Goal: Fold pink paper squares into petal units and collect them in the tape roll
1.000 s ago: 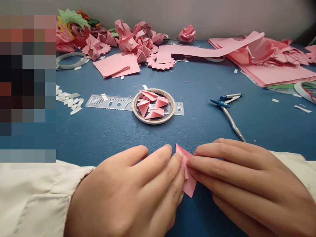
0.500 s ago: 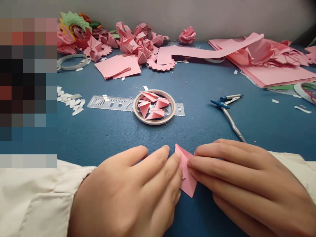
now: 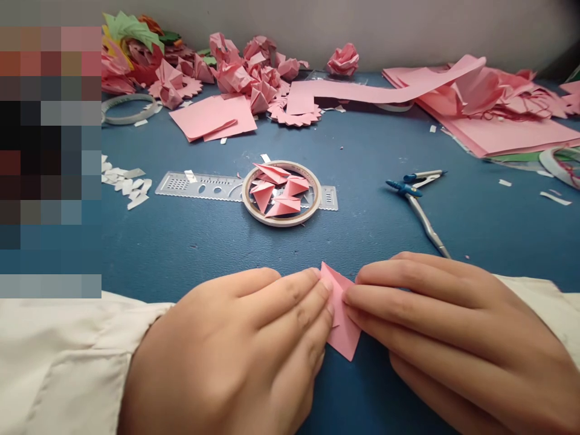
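Note:
A small piece of folded pink paper (image 3: 347, 329) lies between my two hands, pointed at its top and bottom. My left hand (image 3: 231, 350) covers its left side, fingers pressed together with their tips on the paper. From the other side, the fingertips of my right hand (image 3: 457, 326) grip its right edge; the thumb is mostly hidden beneath. Beyond the hands, several folded pink pieces (image 3: 283, 206) sit inside a roll of double-sided tape (image 3: 281, 223). The roll rests on a clear plastic stencil ruler (image 3: 199, 186).
A blue compass (image 3: 423, 214) lies at right. White paper scraps (image 3: 136, 190) are scattered at left. Crumpled and folded pink paper (image 3: 244, 75) is heaped along the back, with pink sheets (image 3: 512, 136) at back right. Another tape roll (image 3: 559, 169) stands at the right edge.
The fingers of my left hand have drawn closer together over the folded paper. My right hand keeps its hold nearly unmoved. The view has shifted slightly.

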Demonstrator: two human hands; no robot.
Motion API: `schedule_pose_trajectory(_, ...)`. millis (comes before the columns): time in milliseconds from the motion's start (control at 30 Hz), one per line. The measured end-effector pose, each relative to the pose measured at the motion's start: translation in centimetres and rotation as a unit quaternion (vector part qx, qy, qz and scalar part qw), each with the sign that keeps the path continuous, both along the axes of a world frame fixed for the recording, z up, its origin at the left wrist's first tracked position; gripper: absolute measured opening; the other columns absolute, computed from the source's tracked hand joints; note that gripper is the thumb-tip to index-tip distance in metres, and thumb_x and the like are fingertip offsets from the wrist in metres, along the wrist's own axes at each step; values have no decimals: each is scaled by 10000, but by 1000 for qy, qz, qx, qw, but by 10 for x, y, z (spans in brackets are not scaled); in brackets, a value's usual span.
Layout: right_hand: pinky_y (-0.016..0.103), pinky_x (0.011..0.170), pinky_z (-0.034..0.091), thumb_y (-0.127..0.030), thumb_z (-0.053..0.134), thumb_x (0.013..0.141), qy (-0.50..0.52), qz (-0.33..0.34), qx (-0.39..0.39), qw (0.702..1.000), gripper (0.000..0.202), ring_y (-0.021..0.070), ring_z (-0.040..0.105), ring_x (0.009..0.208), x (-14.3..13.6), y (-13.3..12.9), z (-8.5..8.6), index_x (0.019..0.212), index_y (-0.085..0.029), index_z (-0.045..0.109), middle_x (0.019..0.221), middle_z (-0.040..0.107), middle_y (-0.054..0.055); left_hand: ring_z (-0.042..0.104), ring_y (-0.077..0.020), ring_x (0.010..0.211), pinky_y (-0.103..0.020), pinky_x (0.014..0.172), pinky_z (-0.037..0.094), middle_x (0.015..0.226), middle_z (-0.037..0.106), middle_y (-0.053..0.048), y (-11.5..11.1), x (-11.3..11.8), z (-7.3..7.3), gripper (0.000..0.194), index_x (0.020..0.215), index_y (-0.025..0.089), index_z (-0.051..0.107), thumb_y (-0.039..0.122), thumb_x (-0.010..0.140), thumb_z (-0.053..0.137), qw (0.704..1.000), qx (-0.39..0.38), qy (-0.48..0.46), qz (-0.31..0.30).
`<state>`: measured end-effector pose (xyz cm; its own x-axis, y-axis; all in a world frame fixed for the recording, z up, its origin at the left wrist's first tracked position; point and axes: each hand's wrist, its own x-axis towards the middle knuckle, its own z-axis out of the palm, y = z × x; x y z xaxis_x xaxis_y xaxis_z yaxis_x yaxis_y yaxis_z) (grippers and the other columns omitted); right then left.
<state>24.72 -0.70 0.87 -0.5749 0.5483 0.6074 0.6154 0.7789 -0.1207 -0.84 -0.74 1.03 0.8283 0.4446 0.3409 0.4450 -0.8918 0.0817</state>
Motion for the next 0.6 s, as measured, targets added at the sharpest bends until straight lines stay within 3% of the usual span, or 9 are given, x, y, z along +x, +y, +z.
schedule_pose_trajectory(167, 356, 746, 625, -47, 461, 1176, -88, 44, -12, 995, 518, 196, 768, 940, 3, 4, 16, 770, -253, 707, 946, 824, 45, 747, -405, 1502, -563, 1221, 700, 1493, 854, -158, 0, -3, 1, 496, 1446, 248, 850, 594, 1125, 695, 1000, -5, -1, 2)
schedule_pose_trajectory(400, 358, 729, 629, 17, 481, 1132, -115, 75, -8, 991, 512, 185, 770, 928, 5, 8, 24, 754, -230, 722, 936, 836, 41, 762, -406, 1489, -572, 1229, 700, 1512, 845, -160, 0, -9, 3, 457, 1473, 247, 850, 520, 1126, 732, 1000, -18, -7, 8)
schedule_pose_trajectory(500, 369, 731, 613, 22, 473, 1133, -107, 72, -4, 992, 529, 194, 765, 913, 3, 8, 18, 734, -232, 708, 929, 825, 47, 779, -380, 1475, -537, 1237, 700, 1508, 851, -138, 3, -8, 8, 375, 1460, 257, 863, 405, 1133, 752, 1000, -23, -16, 2)
schedule_pose_trajectory(600, 371, 729, 589, 8, 452, 1161, -56, 35, 4, 998, 552, 193, 754, 880, -3, 4, 8, 722, -238, 679, 909, 804, 44, 826, -263, 1408, -380, 1217, 704, 1449, 878, -98, 9, -4, 10, 325, 1283, 206, 922, 183, 1199, 608, 999, -21, -25, -26)
